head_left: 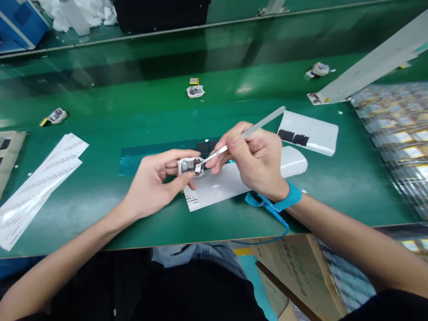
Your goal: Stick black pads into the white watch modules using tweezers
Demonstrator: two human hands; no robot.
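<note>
Black top (200,294), faded blue jeans (197,253), blue wristband (289,197) with thin cord (280,219).

Worktop (150,232): green, smooth, glossy sheen. Tweezers (262,124): metal look, smooth. Strips (43,191) at left: glossy, paper or film, cannot tell. Wrist strap (290,197): blue, matt. Box (294,267) at near right: brown cardboard, matt. Jeans (200,253): cloth.

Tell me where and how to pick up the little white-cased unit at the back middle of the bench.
I'd pinch the white-cased unit by the left and right ends of its rim, coming from above on the near side. It lies open face up with its inner parts exposed, and the yellow block sits just behind it.
</note>
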